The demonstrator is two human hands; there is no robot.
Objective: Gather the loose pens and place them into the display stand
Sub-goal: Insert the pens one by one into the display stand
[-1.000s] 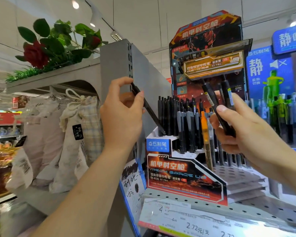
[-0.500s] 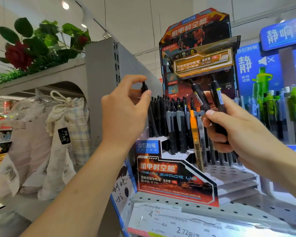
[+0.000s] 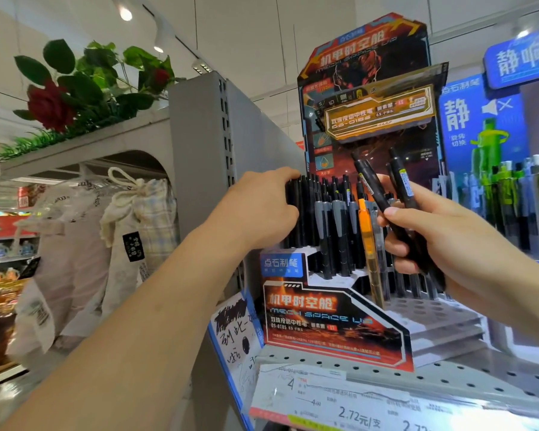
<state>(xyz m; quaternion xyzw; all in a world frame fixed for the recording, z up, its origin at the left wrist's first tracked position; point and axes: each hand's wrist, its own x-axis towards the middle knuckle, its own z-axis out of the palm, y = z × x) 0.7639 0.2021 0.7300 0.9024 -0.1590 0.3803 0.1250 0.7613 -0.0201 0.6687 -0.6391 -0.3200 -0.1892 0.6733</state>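
Observation:
The pen display stand (image 3: 333, 325) is printed in red and black and stands on a perforated grey shelf. Its back rows are packed with upright black pens, and one orange pen (image 3: 366, 231) stands in front of them. My left hand (image 3: 259, 206) is at the left end of the back row. Its fingers curl round a black pen (image 3: 293, 213) that stands among the others, with the index finger over the pen tops. My right hand (image 3: 442, 234) grips a few loose black pens (image 3: 377, 188) in front of the stand, tips up. Empty holes show in the stand's lower right steps.
A grey shelf upright (image 3: 196, 144) rises just left of the stand. Cloth bags (image 3: 137, 219) hang further left under a ledge with an artificial rose (image 3: 49, 105). A blue display with green pens (image 3: 511, 194) stands to the right. A price rail (image 3: 355, 412) runs below.
My left hand has swung its black pen from a slant to upright and lowered it into the left end of the back row. My right hand keeps its pens in about the same place.

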